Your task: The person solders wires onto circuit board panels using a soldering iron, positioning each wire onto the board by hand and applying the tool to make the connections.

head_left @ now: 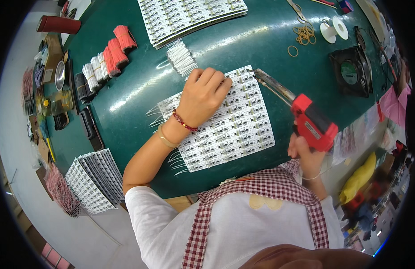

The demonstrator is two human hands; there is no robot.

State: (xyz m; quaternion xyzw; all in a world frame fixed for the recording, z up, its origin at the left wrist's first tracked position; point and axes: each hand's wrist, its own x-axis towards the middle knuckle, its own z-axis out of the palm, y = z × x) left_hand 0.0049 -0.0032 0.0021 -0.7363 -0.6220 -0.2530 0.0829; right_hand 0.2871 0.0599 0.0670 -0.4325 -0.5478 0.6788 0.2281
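— Green table (117, 134), shiny under your hands. What is around them?
— Past your left hand (205, 92) is a small heap of white wires (181, 57), then a stack of white boards (191, 18). Well to that hand's left are red bundles (115, 56). Out beyond your right hand (307, 157) stands a black fan (349, 71), and a yellow bundle (359, 178) is to that hand's right.
— Any bowls near you?
— Far left of your left hand is a shiny bowl (60, 75). What's inside is too small to tell.
— How are you gripping?
— Your right hand is wrapped around a red tool (316, 123). Its metal tip is at the far right corner of the white sheet of parts (245, 127). That sheet lies under your left hand, whose fingers are curled. I can't tell if they pinch anything.
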